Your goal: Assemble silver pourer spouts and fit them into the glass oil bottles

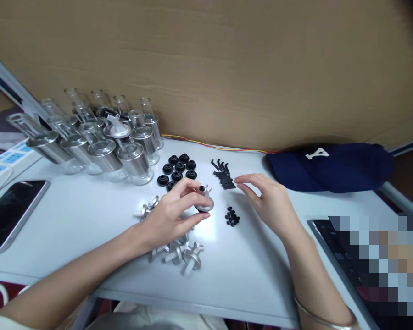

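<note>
My left hand [174, 208] grips a silver metal pourer spout [206, 201] with a black tip between thumb and fingers, above the table. Small black levers [225, 179] lie in a row past it, and my right hand [266, 197] reaches their near ends with thumb and index finger in a pinch. Whether a lever is between those fingertips is too small to make out. Several small black caps [231, 217] lie in a cluster below the right hand. Ribbed black stoppers [176, 176] sit behind the left hand. More silver pourer spouts [192, 257] lie below it, some partly hidden.
Glass bottles with metal sleeves [134, 158] crowd the back left, one topped with a pourer. A phone [15, 213] and a power strip [7, 162] lie at the left. A navy cap [330, 169] and a dark-screened device [340, 252] are at the right. Cardboard [206, 68] stands behind.
</note>
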Motion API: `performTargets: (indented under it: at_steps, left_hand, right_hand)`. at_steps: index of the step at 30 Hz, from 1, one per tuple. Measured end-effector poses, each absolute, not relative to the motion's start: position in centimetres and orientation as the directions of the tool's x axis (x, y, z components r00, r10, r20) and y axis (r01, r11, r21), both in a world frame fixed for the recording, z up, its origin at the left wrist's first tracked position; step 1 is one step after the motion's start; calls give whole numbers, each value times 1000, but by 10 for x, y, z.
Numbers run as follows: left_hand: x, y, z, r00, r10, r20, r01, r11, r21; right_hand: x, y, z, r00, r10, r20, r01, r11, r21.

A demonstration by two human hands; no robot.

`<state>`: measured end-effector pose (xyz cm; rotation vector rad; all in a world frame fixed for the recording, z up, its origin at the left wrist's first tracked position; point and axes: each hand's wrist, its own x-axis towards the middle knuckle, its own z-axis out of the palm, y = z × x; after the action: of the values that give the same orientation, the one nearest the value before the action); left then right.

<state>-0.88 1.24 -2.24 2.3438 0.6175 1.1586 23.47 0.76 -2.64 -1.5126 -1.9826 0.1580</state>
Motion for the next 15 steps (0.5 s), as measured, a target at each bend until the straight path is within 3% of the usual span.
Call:
performTargets:
  at_steps: [7, 15]
  left_hand:
    - [-7, 12, -22, 544, 524, 655, 162, -832, 531]
    - [-6, 11, -24, 531, 571, 627, 192, -801, 567]
  right_hand:
    - [250, 12, -51, -242, 957, 158, 897, 282, -340]
    - [246, 10, -40, -111, 994, 5, 952, 108, -287]
